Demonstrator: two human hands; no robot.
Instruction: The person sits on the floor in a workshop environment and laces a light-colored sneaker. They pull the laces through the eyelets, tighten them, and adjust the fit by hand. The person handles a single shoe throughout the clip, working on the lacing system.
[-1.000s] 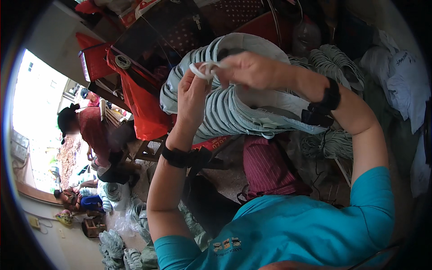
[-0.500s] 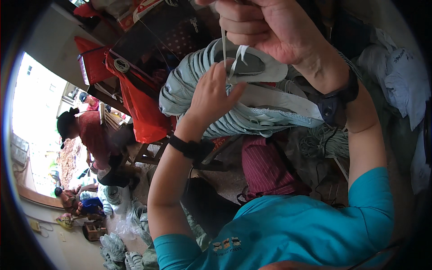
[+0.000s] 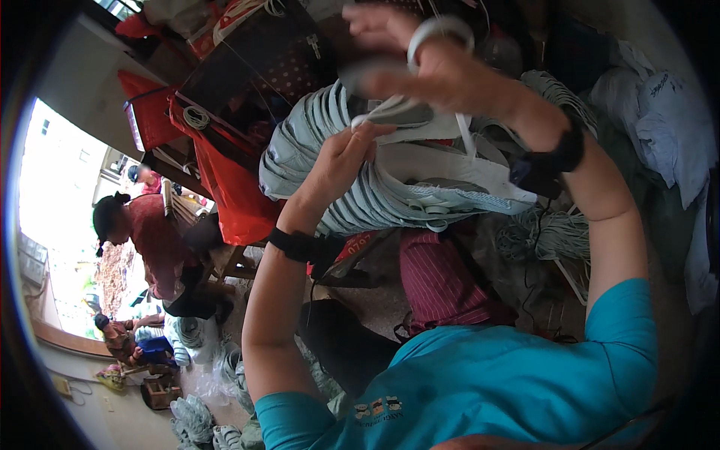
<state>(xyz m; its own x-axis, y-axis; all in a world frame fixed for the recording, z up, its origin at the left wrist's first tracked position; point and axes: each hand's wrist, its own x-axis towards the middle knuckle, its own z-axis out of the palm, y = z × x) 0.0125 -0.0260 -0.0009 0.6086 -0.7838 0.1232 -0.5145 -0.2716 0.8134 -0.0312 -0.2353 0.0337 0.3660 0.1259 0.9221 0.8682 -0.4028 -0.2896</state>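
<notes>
Across the middle lies a thick bundle of nested grey-green fabric layers (image 3: 300,142) with white lining; its exact kind is unclear. My left hand (image 3: 339,161) is at its upper left side, thumb and fingers pinched on a thin white strip (image 3: 390,109). Above the bundle, my right hand (image 3: 439,71) is spread and smeared by motion, its fingers stretched out to the left. A pale band (image 3: 441,31) loops round part of that hand. Another white strip (image 3: 466,135) hangs down over the bundle, below the right hand.
A red bag (image 3: 232,195) hangs left of the bundle. Coiled grey-green cord (image 3: 544,238) lies below right, and white bags (image 3: 664,127) stand at the right. Two people sit at the left, one in a red top (image 3: 157,232); plastic-wrapped bundles (image 3: 191,420) lie on the floor.
My right hand has gone from a closed fist pulling the strip upward to spread fingers, lower over the bundle. My left hand has shifted slightly, now pinching the strip.
</notes>
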